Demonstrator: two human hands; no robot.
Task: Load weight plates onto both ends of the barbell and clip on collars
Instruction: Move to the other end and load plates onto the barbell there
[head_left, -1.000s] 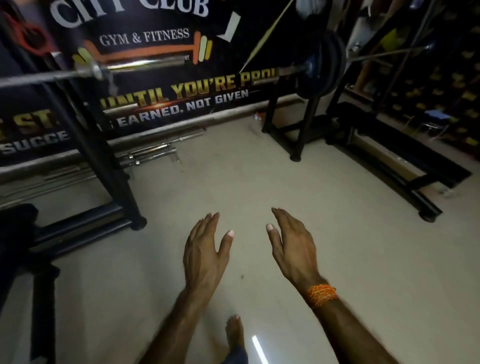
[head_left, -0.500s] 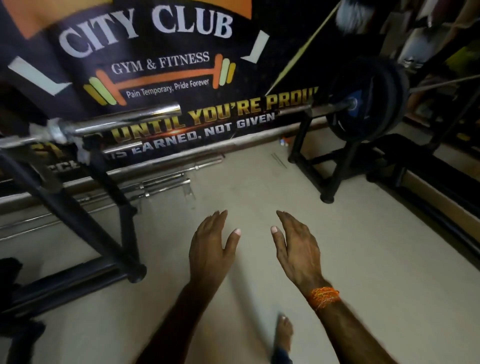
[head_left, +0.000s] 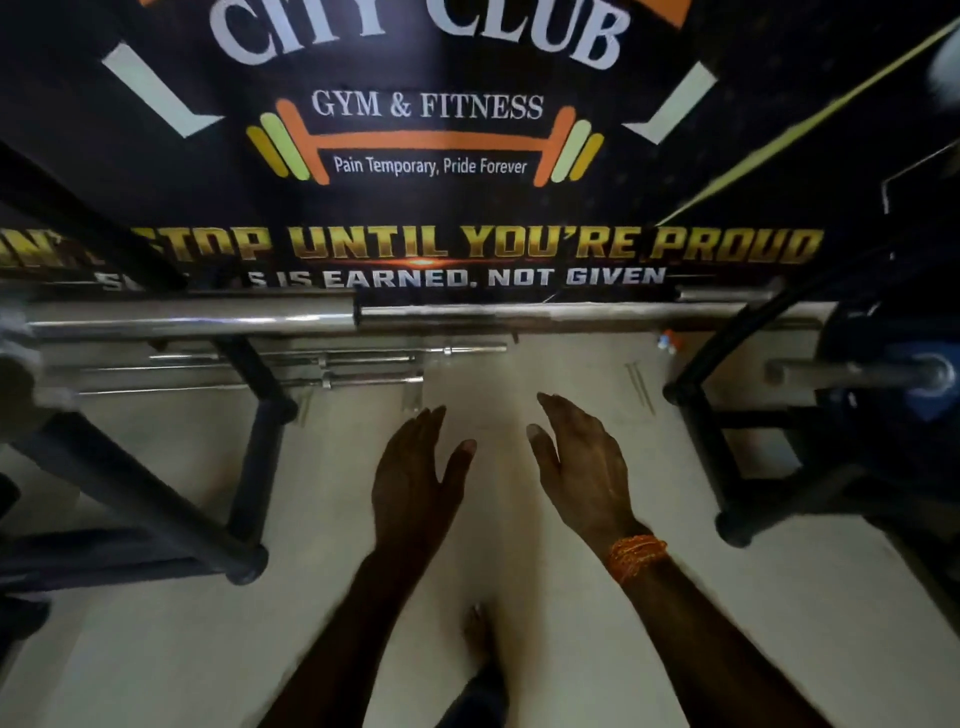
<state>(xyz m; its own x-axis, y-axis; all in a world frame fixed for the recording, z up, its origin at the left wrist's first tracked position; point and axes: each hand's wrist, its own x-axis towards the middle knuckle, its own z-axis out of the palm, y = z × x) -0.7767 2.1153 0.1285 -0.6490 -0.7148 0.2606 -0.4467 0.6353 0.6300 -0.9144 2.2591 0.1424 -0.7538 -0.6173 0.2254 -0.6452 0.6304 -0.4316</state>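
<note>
Behind the rack, a black gym banner (head_left: 426, 156) covers the wall above a pale floor (head_left: 519, 374). Both the left hand (head_left: 415, 478) and right hand (head_left: 582, 467) hang empty with fingers loosely spread, below and apart from the chrome barbell (head_left: 208, 317). Dark weight plates (head_left: 904, 415) sit at far right.
</note>
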